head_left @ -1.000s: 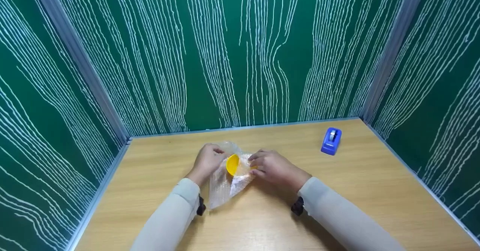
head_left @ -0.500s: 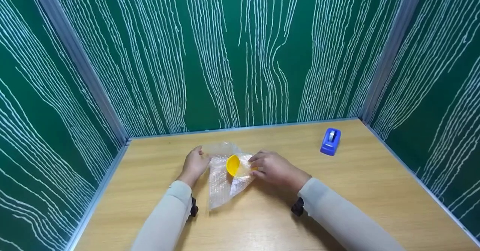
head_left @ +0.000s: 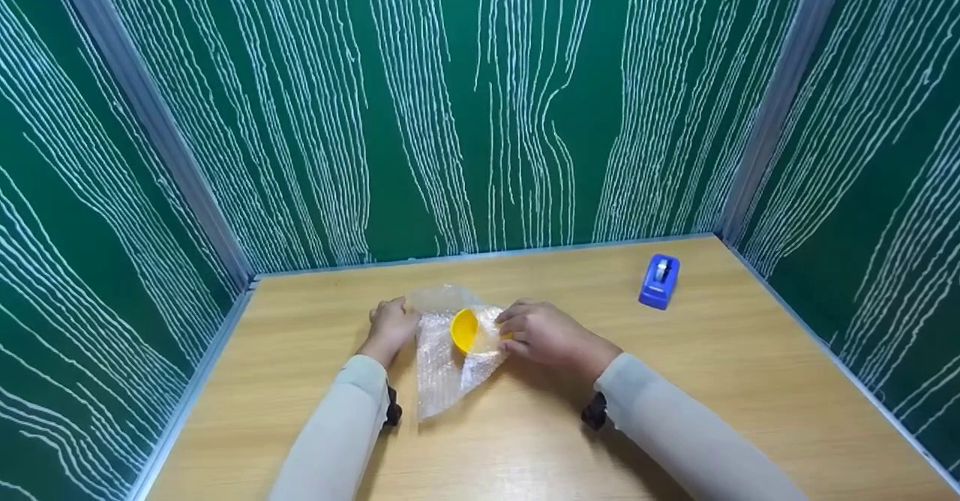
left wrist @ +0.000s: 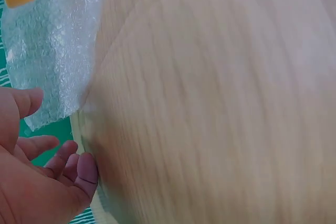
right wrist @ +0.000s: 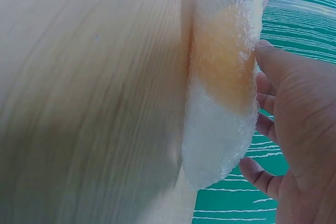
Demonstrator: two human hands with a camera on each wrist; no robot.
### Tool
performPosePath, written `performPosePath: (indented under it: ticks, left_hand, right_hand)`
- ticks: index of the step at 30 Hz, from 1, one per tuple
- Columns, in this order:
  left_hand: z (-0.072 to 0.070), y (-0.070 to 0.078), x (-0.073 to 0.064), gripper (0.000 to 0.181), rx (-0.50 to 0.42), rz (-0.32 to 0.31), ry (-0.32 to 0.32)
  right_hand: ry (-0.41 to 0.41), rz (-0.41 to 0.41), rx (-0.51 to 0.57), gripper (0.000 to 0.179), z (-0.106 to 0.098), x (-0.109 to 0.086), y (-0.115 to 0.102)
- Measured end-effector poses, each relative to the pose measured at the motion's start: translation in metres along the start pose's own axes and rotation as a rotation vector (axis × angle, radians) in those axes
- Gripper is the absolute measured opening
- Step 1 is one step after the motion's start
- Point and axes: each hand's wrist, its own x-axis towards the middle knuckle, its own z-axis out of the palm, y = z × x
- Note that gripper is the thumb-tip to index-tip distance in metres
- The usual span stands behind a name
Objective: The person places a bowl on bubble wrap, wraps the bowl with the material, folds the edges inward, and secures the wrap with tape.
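A sheet of clear bubble wrap lies on the table, its right part folded over a yellow, rounded, bowl-like thing. The yellow thing's left side shows bare; the rest is seen through the wrap in the right wrist view. My right hand rests its fingertips and thumb against the folded wrap, spread along it. Just off the sheet's upper left edge is my left hand. In the left wrist view the left hand's fingers bend loosely, with nothing between them and the thumb.
A blue tape dispenser stands at the back right of the wooden table. Green panels with white wavy lines enclose the table at the back and sides, joined by grey posts.
My left hand has let go of the wrap beside the yellow thing and moved left, off the sheet. The sheet's left part lies more spread out. My right hand has stayed put.
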Motion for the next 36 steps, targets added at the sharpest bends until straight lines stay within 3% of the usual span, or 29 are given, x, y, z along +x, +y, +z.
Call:
performPosePath:
  ticks: [16,24,36]
  left_hand:
    - [-0.003,0.002,-0.001,0.044,-0.064,0.067,0.045]
    - [-0.007,0.007,-0.006,0.023,-0.155,0.154,0.083]
    - [-0.015,0.023,-0.027,0.018,-0.188,0.131,0.050]
  right_hand:
    - [-0.031,0.040,0.024,0.027,-0.002,0.004,0.000]
    - [-0.015,0.029,0.024,0.026,-0.002,0.003,-0.001]
    - [-0.033,0.092,0.053,0.029,0.002,0.003,0.000]
